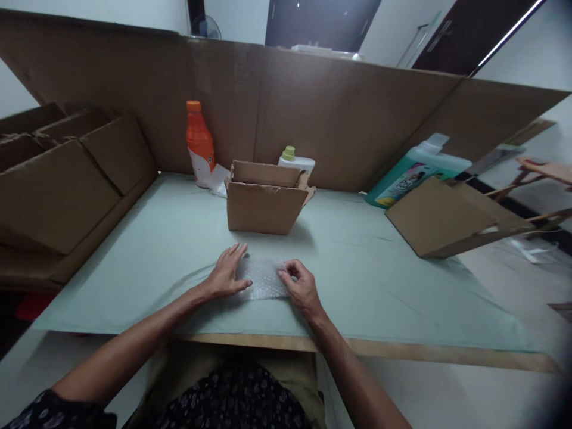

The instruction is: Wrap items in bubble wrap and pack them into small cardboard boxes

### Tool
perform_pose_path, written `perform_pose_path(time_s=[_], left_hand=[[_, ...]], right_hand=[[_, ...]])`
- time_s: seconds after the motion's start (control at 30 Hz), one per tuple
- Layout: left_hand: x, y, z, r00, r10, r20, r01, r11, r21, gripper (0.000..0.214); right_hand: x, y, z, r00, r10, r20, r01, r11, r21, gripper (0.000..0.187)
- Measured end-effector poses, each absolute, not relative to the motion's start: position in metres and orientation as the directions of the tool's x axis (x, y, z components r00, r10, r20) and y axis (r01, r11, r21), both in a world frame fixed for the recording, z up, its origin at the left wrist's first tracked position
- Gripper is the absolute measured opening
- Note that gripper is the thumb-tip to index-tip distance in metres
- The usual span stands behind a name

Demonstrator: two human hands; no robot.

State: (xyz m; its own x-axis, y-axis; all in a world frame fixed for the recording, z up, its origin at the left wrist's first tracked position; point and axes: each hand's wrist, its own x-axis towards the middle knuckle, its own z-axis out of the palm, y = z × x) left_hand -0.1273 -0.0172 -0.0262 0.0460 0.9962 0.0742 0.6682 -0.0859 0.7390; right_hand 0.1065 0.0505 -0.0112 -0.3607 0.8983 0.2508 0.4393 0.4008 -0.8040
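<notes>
My left hand (226,273) lies flat, fingers spread, on the bubble wrap sheet (263,277) near the table's front edge (402,348). My right hand (302,287) pinches its right side. There is open mat on both sides. A small open cardboard box (263,205) stands close behind, with an orange bottle (199,143) beyond.

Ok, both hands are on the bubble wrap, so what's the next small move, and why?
Probably draw the right edge outward to flatten the bubble wrap. The left hand lies flat on its left side and pins it to the table, while the right hand seems to pinch the other edge. The open box stands apart behind it, so nothing is in the way.
</notes>
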Motion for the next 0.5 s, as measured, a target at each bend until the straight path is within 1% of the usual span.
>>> perform_pose_path(time_s=[0.03,0.13,0.17,0.27,0.33,0.37,0.43,0.47,0.5], left_hand=[[-0.132,-0.014,-0.021,0.057,0.998,0.029,0.615,-0.057,0.786,0.076],[-0.143,-0.009,-0.008,0.098,0.992,-0.084,0.525,0.02,0.851,0.036],[-0.146,-0.01,-0.006,0.097,0.988,-0.116,0.498,0.053,0.866,0.031],[-0.15,-0.017,-0.004,0.026,0.983,-0.183,0.409,0.157,0.899,0.038],[-0.149,-0.025,-0.005,-0.049,0.977,-0.209,0.351,0.213,0.912,0.055],[-0.147,-0.03,-0.006,-0.086,0.972,-0.219,0.311,0.235,0.921,0.066],[-0.143,-0.041,-0.008,-0.138,0.967,-0.215,0.232,0.243,0.942,0.084],[-0.139,-0.046,-0.01,-0.151,0.969,-0.194,0.211,0.224,0.952,0.087],[-0.136,-0.051,-0.013,-0.154,0.975,-0.159,0.22,0.19,0.957,0.084]], right_hand=[[0.107,0.048,-0.007,-0.358,0.898,0.257,0.415,0.399,-0.818,0.022],[0.116,0.047,-0.002,-0.318,0.909,0.268,0.388,0.383,-0.838,0.024],[0.12,0.049,-0.004,-0.305,0.915,0.262,0.394,0.372,-0.841,0.025],[0.132,0.052,-0.014,-0.288,0.932,0.219,0.429,0.33,-0.841,0.028],[0.138,0.05,-0.018,-0.273,0.933,0.233,0.488,0.343,-0.802,0.037],[0.139,0.048,-0.018,-0.274,0.924,0.268,0.541,0.379,-0.751,0.044],[0.135,0.038,-0.016,-0.346,0.869,0.354,0.647,0.494,-0.581,0.054],[0.13,0.031,-0.014,-0.42,0.825,0.377,0.674,0.562,-0.479,0.057],[0.122,0.024,-0.014,-0.506,0.777,0.374,0.673,0.627,-0.392,0.058]])
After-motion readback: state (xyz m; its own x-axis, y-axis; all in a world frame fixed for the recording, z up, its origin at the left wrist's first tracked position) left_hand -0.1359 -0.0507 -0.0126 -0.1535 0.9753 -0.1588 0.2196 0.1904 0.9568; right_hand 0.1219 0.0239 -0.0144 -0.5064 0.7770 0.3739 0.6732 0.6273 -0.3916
